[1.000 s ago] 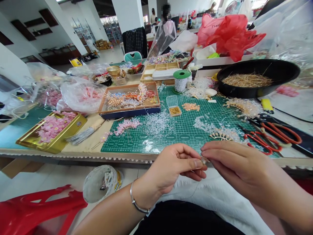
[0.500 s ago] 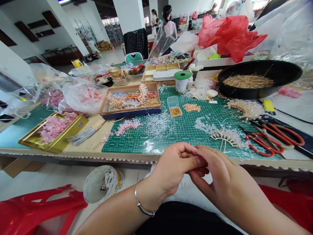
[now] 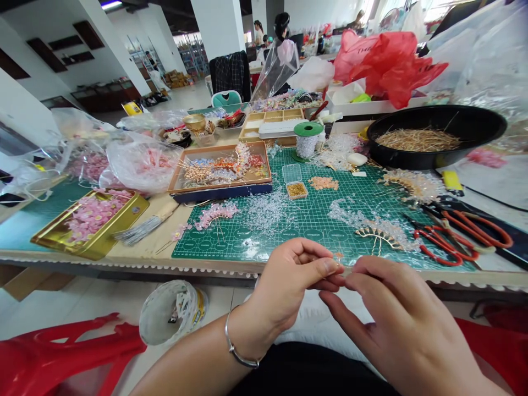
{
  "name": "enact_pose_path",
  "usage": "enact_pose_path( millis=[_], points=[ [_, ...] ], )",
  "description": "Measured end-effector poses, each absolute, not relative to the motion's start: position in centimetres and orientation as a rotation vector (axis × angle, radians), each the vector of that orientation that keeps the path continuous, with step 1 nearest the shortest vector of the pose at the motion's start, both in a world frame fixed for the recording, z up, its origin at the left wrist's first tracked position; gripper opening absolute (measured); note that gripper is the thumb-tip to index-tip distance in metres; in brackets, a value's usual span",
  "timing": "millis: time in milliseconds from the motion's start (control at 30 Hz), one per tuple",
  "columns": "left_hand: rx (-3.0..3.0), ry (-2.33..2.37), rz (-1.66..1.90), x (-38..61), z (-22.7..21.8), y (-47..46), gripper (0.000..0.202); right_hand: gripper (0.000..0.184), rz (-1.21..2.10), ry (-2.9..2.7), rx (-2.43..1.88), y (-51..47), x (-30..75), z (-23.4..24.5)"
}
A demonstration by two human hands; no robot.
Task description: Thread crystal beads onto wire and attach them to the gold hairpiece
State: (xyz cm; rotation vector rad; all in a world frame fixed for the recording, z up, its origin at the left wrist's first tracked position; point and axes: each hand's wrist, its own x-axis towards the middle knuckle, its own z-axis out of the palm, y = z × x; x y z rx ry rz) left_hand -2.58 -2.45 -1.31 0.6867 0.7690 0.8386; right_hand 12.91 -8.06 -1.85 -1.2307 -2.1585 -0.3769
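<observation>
My left hand [image 3: 295, 280], with a silver bangle at its wrist, pinches a small peach-coloured bead piece [image 3: 338, 256] between thumb and forefinger. Close beside it, the fingers of my right hand [image 3: 396, 308] are bent together near the bead piece; whatever they hold is too small or hidden to name. Both hands are over the front edge of the green cutting mat [image 3: 231, 247]. Beyond them lie a gold comb-like hairpiece [image 3: 377, 235], a heap of clear beads [image 3: 268, 212], peach petals [image 3: 324, 182] and a small clear box of gold beads [image 3: 297, 190].
Red-handled scissors and pliers [image 3: 449, 242] lie at right, below a black bowl [image 3: 437, 159] of gold pins. A gold tin [image 3: 94, 242] of pink flowers, a brush-like wire bundle [image 3: 144, 225] and an ornament box [image 3: 223, 192] stand left. A bin [image 3: 160, 319] is below the table.
My right hand has drawn slightly away to the right from my left hand. The peach bead piece now shows at my left fingertips.
</observation>
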Motion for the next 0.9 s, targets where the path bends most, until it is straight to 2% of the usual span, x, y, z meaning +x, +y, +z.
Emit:
enact_pose_path(
  millis=[467,800,900],
  points=[
    [0.715,0.752,0.886,-2.6,-1.3,-2.6,0.022,0.011,-0.204,-2.119,-1.204,-8.0,12.2,-1.9],
    [0.737,0.742,1.043,-3.9,-1.1,-1.8,0.018,0.024,0.357,-2.371,-1.083,-10.6,14.4,-2.4],
    [0.798,0.719,1.045,-4.0,-1.2,-1.9,0.016,0.014,0.615,-2.368,-1.178,-11.0,16.5,-2.3]
  ],
)
